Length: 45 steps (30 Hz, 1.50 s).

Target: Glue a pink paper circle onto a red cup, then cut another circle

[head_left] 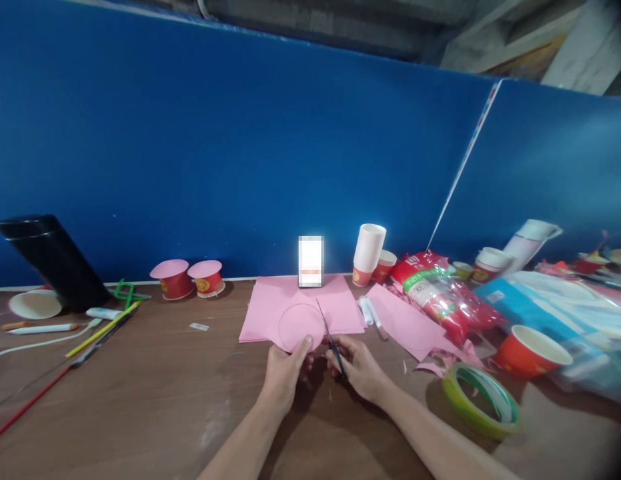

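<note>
Blue panels [240,147] stand behind a brown table [140,413], with both hands working near its middle. On the left hand [283,377], the thumb presses down on a pink paper piece [296,323] bearing a thin round outline, the other fingers curled beneath — so it is pinched at its near edge. To the right of that thumb, the right hand [357,367] has its fingers wrapped round the handles of dark scissors [335,348]; the blades point away from the knuckles, beside the paper's right side, and I cannot tell whether they are parted. Just beyond the left fingertips lie pink sheets [260,303]. Farther out, to the left of the fingers, two red cups [177,285] wear pink discs [205,268]. Right of the right-hand fingers are loose pink scraps [410,327] and a roll of yellow-green tape [456,400] — nearer the forearm.
</note>
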Tool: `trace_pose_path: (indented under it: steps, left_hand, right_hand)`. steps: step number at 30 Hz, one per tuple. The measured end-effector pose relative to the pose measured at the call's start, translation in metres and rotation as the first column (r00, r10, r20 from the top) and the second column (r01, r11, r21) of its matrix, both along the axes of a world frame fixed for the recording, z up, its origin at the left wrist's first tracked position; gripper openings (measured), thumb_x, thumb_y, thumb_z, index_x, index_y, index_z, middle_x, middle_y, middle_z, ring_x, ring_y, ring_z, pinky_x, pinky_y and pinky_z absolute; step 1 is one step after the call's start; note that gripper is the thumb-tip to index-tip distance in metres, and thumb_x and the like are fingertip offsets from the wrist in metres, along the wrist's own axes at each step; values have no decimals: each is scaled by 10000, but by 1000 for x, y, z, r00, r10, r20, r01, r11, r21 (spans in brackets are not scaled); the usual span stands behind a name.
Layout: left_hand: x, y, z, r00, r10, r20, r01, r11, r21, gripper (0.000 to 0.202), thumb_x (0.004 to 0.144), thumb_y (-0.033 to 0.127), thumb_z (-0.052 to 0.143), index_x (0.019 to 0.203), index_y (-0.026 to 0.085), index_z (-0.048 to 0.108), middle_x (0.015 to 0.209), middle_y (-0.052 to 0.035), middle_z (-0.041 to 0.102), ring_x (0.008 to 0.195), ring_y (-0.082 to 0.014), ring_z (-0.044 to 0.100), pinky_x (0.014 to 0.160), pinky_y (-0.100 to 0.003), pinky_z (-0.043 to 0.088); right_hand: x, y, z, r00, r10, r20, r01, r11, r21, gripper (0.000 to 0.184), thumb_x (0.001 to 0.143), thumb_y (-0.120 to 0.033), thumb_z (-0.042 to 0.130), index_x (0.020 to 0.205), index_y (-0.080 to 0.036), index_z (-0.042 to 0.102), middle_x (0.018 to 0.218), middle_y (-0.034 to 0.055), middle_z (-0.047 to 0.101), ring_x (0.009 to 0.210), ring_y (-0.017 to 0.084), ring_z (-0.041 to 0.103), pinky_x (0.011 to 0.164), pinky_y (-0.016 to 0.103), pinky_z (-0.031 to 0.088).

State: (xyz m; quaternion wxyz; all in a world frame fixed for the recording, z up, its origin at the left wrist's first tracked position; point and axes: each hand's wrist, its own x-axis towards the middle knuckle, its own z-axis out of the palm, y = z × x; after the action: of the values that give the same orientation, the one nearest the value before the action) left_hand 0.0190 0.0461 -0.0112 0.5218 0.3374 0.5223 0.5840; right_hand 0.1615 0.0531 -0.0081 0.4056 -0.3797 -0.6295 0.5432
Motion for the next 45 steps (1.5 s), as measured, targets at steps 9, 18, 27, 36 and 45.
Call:
trace_pose_path:
  steps: [9, 18, 27, 36, 45]
  left_hand:
    - [-2, 3, -4, 997, -31, 74, 27, 999, 44, 363, 565, 369, 692, 761, 80, 594, 494, 1, 551, 418, -100, 490, 385, -206, 397]
    - [-2, 2, -1, 996, -37, 82, 35, 999, 27, 368, 551, 357, 704, 749, 72, 582, 497, -7, 548, 414, -95, 485, 389, -205, 395]
    - [-2, 2, -4, 996, -20, 85, 16, 999, 41, 396, 554, 360, 702, 800, 74, 581, 526, -6, 559, 414, -88, 484, 397, -205, 402]
    - [-3, 2, -4, 997, -17, 80, 14, 999, 38, 382, 557, 367, 702, 788, 87, 582, 503, 1, 552, 411, -91, 483, 387, -200, 396]
    - [-1, 2, -2, 997, 4, 77, -6, 1000, 24, 390, 538, 371, 709, 763, 72, 597, 496, -7, 554, 401, -92, 484, 386, -203, 400]
  right_hand:
    - [1, -1, 1, 1000, -1, 30, 1, 1000, 21, 269, 774, -320, 532, 973, -139, 533, 608, -30, 476, 514, 74, 422, 489, 198, 373]
    - [1, -1, 1, 1000, -19, 25, 18, 1000, 21, 316, 749, -361, 554, 973, -138, 544, 624, -20, 490, 520, 78, 434, 490, 203, 383]
    - [1, -1, 4, 999, -18, 28, 18, 1000, 11, 331, 736, -372, 568, 962, -131, 556, 597, -30, 488, 501, 74, 421, 479, 199, 362]
    - [1, -1, 2, 1000, -12, 12, 12, 1000, -4, 328, 742, -358, 566, 983, -137, 551, 585, -39, 456, 495, 71, 404, 467, 195, 348]
    - [1, -1, 2, 999, -24, 41, 23, 999, 29, 319, 754, -369, 553, 967, -132, 555, 575, -36, 454, 495, 72, 398, 465, 193, 346]
